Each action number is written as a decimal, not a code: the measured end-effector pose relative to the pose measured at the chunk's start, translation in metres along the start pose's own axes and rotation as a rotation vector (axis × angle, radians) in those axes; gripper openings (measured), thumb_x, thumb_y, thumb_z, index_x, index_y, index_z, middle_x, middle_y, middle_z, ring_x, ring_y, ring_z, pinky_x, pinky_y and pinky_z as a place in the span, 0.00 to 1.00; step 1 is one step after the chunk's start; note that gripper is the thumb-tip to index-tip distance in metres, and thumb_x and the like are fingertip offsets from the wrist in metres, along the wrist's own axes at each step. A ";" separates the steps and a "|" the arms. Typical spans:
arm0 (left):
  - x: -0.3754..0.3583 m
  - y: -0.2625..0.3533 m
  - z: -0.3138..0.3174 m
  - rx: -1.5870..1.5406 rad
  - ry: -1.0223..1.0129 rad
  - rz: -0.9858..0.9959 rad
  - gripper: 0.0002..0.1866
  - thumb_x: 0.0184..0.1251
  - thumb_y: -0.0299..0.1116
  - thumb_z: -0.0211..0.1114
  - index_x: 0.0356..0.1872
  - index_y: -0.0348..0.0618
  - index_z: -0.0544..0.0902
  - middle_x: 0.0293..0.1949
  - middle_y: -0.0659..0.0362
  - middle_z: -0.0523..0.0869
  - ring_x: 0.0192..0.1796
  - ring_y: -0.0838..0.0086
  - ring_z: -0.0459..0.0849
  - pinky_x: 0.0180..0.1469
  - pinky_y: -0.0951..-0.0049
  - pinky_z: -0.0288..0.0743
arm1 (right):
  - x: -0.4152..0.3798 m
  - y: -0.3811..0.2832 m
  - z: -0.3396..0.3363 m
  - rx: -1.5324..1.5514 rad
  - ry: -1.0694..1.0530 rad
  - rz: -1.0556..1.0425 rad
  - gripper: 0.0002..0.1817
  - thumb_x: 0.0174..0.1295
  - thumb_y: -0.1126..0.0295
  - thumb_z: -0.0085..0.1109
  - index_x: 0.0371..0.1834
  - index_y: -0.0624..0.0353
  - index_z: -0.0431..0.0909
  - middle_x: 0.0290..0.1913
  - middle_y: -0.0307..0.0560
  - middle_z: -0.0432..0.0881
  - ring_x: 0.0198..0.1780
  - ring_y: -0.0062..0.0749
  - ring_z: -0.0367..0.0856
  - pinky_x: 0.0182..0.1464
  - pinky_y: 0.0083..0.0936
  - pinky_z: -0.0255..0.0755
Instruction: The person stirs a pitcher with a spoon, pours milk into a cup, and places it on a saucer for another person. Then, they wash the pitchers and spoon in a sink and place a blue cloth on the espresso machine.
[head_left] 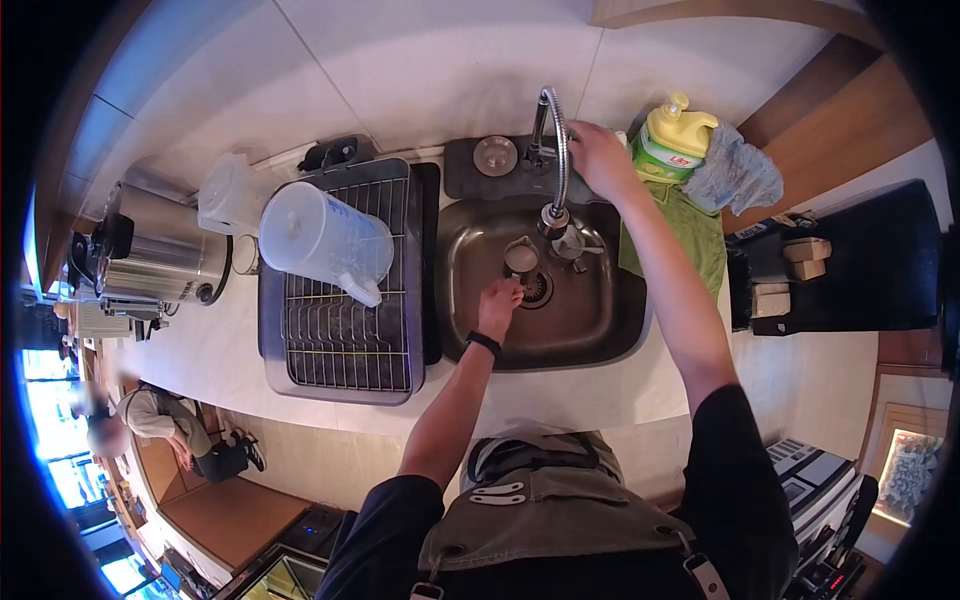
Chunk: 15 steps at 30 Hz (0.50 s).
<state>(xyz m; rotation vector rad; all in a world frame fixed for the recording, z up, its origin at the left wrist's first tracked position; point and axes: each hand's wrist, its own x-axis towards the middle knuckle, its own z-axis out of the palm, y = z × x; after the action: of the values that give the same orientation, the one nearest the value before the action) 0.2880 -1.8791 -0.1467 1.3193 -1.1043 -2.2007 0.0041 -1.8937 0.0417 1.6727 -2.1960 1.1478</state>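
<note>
In the brown sink point(462, 325), my left hand point(499, 306) grips a small round cup point(520, 257) by its handle, near the drain point(537, 290). My right hand point(600, 158) reaches over the sink's right side to the back of the tap point(558, 165). Its fingers are curled beside the tap body, and what they touch is hidden. The spray head point(553, 218) hangs above the sink. Beneath it lies another small metal item point(573, 246), whose kind I cannot make out. I see no clear water stream.
Left of the sink, a drying rack point(345, 370) bears a large clear plastic jug point(320, 238). A steel urn point(165, 250) stands further left. To the right are a yellow-green soap jug point(672, 140), a green cloth point(690, 235) and a grey cloth point(740, 172). A person point(185, 425) sits at lower left.
</note>
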 end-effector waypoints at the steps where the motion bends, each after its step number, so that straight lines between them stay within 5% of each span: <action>1: 0.002 0.000 0.005 0.005 -0.006 0.013 0.12 0.77 0.37 0.62 0.44 0.38 0.84 0.42 0.57 0.87 0.45 0.74 0.88 0.52 0.74 0.83 | 0.024 0.001 0.013 -0.155 -0.271 0.145 0.13 0.69 0.68 0.55 0.48 0.63 0.85 0.46 0.64 0.88 0.49 0.64 0.86 0.54 0.52 0.81; 2: 0.003 -0.001 0.010 0.008 -0.010 0.027 0.12 0.77 0.37 0.62 0.44 0.38 0.84 0.42 0.57 0.87 0.46 0.74 0.88 0.52 0.74 0.83 | 0.039 0.001 0.020 -0.310 -0.540 0.289 0.14 0.69 0.67 0.54 0.47 0.64 0.85 0.48 0.65 0.88 0.50 0.64 0.86 0.56 0.52 0.81; 6: 0.009 0.001 0.019 -0.027 -0.027 0.037 0.12 0.78 0.37 0.61 0.44 0.38 0.84 0.42 0.58 0.87 0.46 0.74 0.87 0.52 0.75 0.83 | 0.031 0.005 0.039 -0.343 -0.532 0.168 0.11 0.61 0.71 0.61 0.44 0.62 0.83 0.44 0.64 0.87 0.48 0.64 0.87 0.52 0.55 0.81; 9: 0.016 0.000 0.020 -0.009 -0.036 0.062 0.12 0.78 0.37 0.60 0.44 0.37 0.85 0.42 0.57 0.88 0.47 0.75 0.87 0.53 0.76 0.82 | 0.028 -0.001 0.021 -0.342 -0.248 0.109 0.10 0.62 0.71 0.59 0.42 0.64 0.84 0.43 0.64 0.87 0.46 0.64 0.87 0.50 0.56 0.81; 10: 0.013 -0.003 0.019 0.005 -0.027 0.061 0.12 0.78 0.37 0.60 0.43 0.37 0.85 0.42 0.58 0.88 0.46 0.75 0.87 0.52 0.76 0.82 | 0.037 0.000 0.016 -0.467 -0.403 0.216 0.10 0.66 0.71 0.57 0.43 0.63 0.86 0.46 0.65 0.88 0.49 0.61 0.88 0.53 0.49 0.83; 15: 0.011 0.005 0.022 0.057 0.006 0.090 0.13 0.77 0.38 0.61 0.43 0.37 0.85 0.41 0.58 0.88 0.44 0.77 0.86 0.51 0.77 0.82 | 0.035 0.015 0.020 -0.369 -0.562 0.083 0.07 0.62 0.73 0.60 0.35 0.62 0.88 0.40 0.63 0.89 0.46 0.56 0.90 0.48 0.50 0.84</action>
<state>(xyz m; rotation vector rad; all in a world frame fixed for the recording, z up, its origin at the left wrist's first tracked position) 0.2627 -1.8793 -0.1440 1.2734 -1.2086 -2.1135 -0.0154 -1.9321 0.0399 1.9018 -2.6004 0.2512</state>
